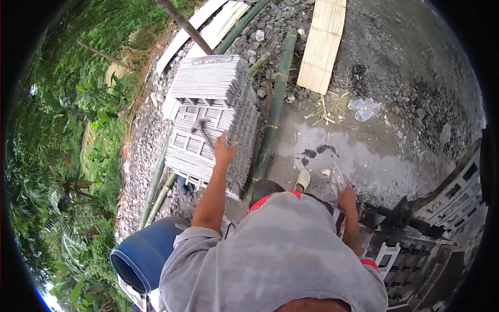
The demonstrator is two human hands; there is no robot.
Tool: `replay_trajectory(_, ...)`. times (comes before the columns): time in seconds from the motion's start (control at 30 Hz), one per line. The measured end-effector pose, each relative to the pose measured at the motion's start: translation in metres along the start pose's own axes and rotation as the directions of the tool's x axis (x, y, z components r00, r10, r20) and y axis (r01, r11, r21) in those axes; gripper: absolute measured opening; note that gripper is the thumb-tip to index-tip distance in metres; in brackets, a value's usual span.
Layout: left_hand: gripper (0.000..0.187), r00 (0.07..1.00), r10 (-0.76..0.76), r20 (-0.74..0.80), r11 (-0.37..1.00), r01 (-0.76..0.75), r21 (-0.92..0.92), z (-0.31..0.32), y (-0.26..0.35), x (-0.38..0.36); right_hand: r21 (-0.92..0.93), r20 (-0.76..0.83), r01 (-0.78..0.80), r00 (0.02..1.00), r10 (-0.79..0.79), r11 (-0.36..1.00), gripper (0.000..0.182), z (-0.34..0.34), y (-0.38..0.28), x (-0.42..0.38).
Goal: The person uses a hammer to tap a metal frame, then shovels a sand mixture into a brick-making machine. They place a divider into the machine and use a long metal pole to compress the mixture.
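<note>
My left hand point(225, 151) is over the right side of a tall stack of grey, slatted pieces point(202, 78), its fingers apart. Close by the hand's left edge is the handle end of a hammer point(205, 134), whose head points away across the top of the stack. Down at my right side, my right hand point(347, 196) is closed around a flat, pale, shiny piece point(338, 179) that sticks up past the fingers. I cannot tell what kind of thing this piece is.
A green bamboo pole point(275, 109) lies along the stack's right side. Farther off is a split-bamboo panel point(323, 44), with a clear plastic bag point(364, 109) near it. A blue barrel point(148, 255) lies at my left. Grey blocks point(452, 195) stand at the right.
</note>
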State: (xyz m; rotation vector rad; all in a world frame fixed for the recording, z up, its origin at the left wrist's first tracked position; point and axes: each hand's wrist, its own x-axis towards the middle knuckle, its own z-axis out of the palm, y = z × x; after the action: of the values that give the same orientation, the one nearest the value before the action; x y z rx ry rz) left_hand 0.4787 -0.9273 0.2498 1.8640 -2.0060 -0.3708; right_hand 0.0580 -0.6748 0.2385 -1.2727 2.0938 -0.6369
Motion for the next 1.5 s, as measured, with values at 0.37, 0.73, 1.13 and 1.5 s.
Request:
replay_trajectory(0.37, 0.038, 0.992, -0.085, 0.098, 0.436, 0.126, -0.891, 0.001, 0.132, 0.064, 0.575, 0.456, 0.464, 0.503, -0.735, 0.674, 0.036, -0.039, -0.325, 0.249)
replay_trajectory(0.73, 0.045, 0.435, -0.897, -0.070, 0.224, 0.314, -0.923, -0.012, -0.040, 0.244, 0.055, 0.552, 0.364, 0.765, -0.332, 0.930, 0.058, -0.003, -0.266, 0.379)
replay_trajectory(1.13, 0.021, 0.586, -0.376, -0.718, 0.916, 0.353, -0.191, -0.013, 0.060, 0.382, 0.233, -0.275, -0.555, 0.750, 0.601, 0.799, 0.040, -0.087, 0.156, 0.237)
replay_trajectory(1.5, 0.023, 0.732, -0.070, -0.678, 0.564, -0.531, -0.632, 0.099, 0.564, 0.509, 0.382, -0.154, -0.784, 0.467, 0.871, 0.489, 0.047, -0.081, 0.248, 0.183)
